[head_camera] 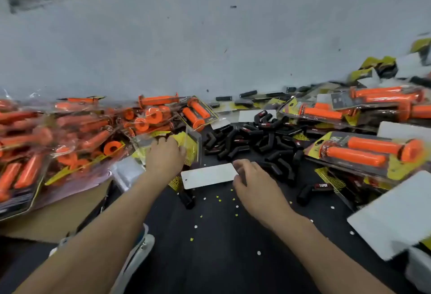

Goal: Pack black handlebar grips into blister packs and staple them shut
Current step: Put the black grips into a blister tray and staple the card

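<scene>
Short, bent black handlebar grips [251, 139] lie heaped on the tabletop [221, 235]. Left of the heap, the left hand [164, 156] lays its grip spread on a clear blister pack [192, 146]; nearer, the right hand [254, 184] has its grip pinching a white card [208, 175].

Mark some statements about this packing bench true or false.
1. The left hand is at a clear blister pack. True.
2. The right hand holds a stapler. False: it touches a white card, and no stapler shows in it.
3. The loose pile beyond the hands is orange grips. False: the loose pile is black grips.
4. Packed orange grips lie on both sides of the bench. True.
5. The dark bench top near the person is spotless. False: small yellow and white bits are scattered on it.
</scene>
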